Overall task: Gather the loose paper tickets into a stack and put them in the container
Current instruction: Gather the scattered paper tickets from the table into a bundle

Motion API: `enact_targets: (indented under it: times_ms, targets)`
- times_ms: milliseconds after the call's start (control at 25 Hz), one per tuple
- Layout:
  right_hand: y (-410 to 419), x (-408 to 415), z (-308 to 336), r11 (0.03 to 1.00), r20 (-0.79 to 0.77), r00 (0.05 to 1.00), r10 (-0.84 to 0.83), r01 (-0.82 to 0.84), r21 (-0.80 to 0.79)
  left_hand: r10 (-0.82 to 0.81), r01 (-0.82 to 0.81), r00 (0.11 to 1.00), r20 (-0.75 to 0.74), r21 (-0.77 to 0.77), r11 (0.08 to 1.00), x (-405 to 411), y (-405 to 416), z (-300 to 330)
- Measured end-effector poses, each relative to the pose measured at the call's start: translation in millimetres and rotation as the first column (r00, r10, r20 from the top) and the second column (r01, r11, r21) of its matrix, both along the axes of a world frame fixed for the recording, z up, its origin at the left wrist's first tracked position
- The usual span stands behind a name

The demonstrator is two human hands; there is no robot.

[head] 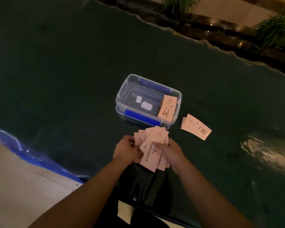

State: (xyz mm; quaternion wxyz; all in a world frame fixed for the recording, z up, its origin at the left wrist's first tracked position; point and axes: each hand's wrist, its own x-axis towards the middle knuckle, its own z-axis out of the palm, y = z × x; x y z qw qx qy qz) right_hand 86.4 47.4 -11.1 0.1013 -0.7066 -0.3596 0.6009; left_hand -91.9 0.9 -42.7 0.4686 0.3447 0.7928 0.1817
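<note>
Left hand (125, 149): fingers gripping the fanned tickets (150, 148) from their left side.
Right hand (169, 151): thumb pressing on top of the fan.
Box (120, 99): sitting mid-table, one stack (167, 108) leaning inside.
Pile (195, 127): lying just beside the box.

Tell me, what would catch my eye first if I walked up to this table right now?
Probably the fan of pink paper tickets held between the left hand and right hand near the table's front edge. Just beyond sits a clear plastic container with blue latches, a stack of tickets leaning at its right end. Another small ticket pile lies on the dark green table to the container's right.
</note>
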Motion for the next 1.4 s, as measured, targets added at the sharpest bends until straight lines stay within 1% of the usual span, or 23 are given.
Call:
enact_targets:
  times_ms: [160, 280, 400, 520, 600, 680, 760, 880, 1000, 1120, 1200, 1280, 1320, 1400]
  targets:
    - [1, 12, -2, 0.989, -0.074, 0.988, -0.135, 0.130, -0.073, 0.017, -0.017, 1.000, 0.002, 0.049, 0.999, 2, 4, 1]
    - [-4, 12, -2, 0.979, -0.143, 0.971, -0.193, 0.181, -0.093, 0.017, -0.018, 0.999, 0.037, 0.028, 0.999, 10, 6, 1]
    - [-10, 12, -6, 0.974, -0.167, 0.960, -0.223, 0.214, -0.074, -0.018, 0.018, 0.999, 0.044, 0.010, 1.000, 17, 8, 1]
    - [-12, 21, -8, 0.962, -0.191, 0.943, -0.271, 0.258, -0.090, 0.047, -0.047, 0.999, 0.003, -0.001, 0.999, 17, 6, -1]
    - [-15, 27, -7, 0.956, -0.224, 0.931, -0.289, 0.270, -0.113, 0.053, -0.052, 0.997, -0.055, 0.016, 0.998, 15, 4, -1]
    - [-19, 29, -8, 0.961, -0.268, 0.924, -0.272, 0.245, -0.130, 0.035, -0.032, 0.991, -0.130, 0.026, 0.999, 13, 3, -1]
    - [-23, 26, -9, 0.971, -0.288, 0.929, -0.233, 0.208, -0.116, 0.041, -0.036, 0.988, -0.150, 0.031, 0.999, 13, 2, -3]
    - [-23, 11, -10, 0.987, -0.211, 0.964, -0.160, 0.154, -0.046, 0.104, -0.104, 0.994, -0.043, 0.016, 0.994, 13, 3, -2]
    - [-18, -5, -6, 0.998, -0.079, 0.995, -0.061, 0.059, -0.033, 0.097, -0.100, 0.991, 0.088, 0.028, 0.995, 11, 3, -2]
    - [-9, -12, -3, 0.999, 0.002, 0.999, 0.043, -0.043, -0.033, 0.095, -0.093, 0.982, 0.162, -0.019, 0.995, 7, 4, 1]
    - [-4, -15, -3, 0.998, 0.003, 0.999, 0.042, -0.042, -0.052, 0.160, -0.144, 0.948, 0.277, -0.075, 0.987, 2, 4, 8]
    - [-2, -18, -4, 0.997, -0.004, 1.000, 0.028, -0.029, -0.070, 0.236, -0.200, 0.884, 0.403, -0.130, 0.971, 0, 7, 15]
    - [-1, -21, -4, 0.997, 0.000, 1.000, 0.025, -0.025, -0.076, 0.237, -0.189, 0.877, 0.419, -0.153, 0.970, 2, 10, 17]
    - [0, -27, -6, 0.996, 0.018, 0.999, 0.031, -0.029, -0.081, 0.117, -0.060, 0.931, 0.344, -0.171, 0.983, 7, 15, 20]
